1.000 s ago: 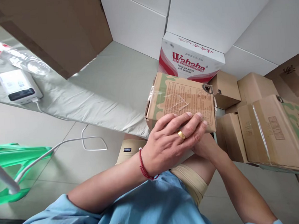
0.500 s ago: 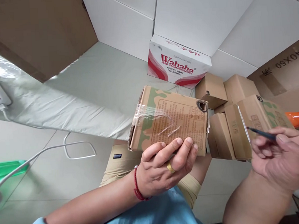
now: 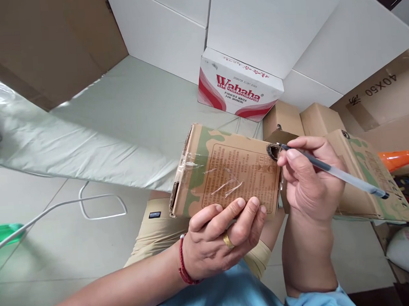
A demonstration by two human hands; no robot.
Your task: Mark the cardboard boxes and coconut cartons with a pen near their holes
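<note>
A small cardboard box [image 3: 223, 175] with green camouflage print, brown text and clear tape is held tilted over my lap. My left hand [image 3: 226, 234] grips its lower edge, the fingers lying over the printed face and the thumb hidden. In my right hand [image 3: 313, 178] is a pen [image 3: 337, 170] with a clear barrel and a dark grip, pinched between thumb and fingers. Its tip points at the torn round hole in the box's upper right corner; whether it touches the cardboard I cannot tell.
Behind the held box, a white and red Wahaha carton [image 3: 238, 86] stands on a cloth-covered surface [image 3: 134, 129] against the tiled wall. Several brown boxes [image 3: 322, 118] are on the right, near an orange bottle [image 3: 395, 160]. A large cardboard box [image 3: 52, 47] fills the upper left. A white cable [image 3: 103, 196] hangs at left.
My right hand has moved left with the pen, from over the boxes on the right to the corner hole of the held box. My left hand keeps its grip.
</note>
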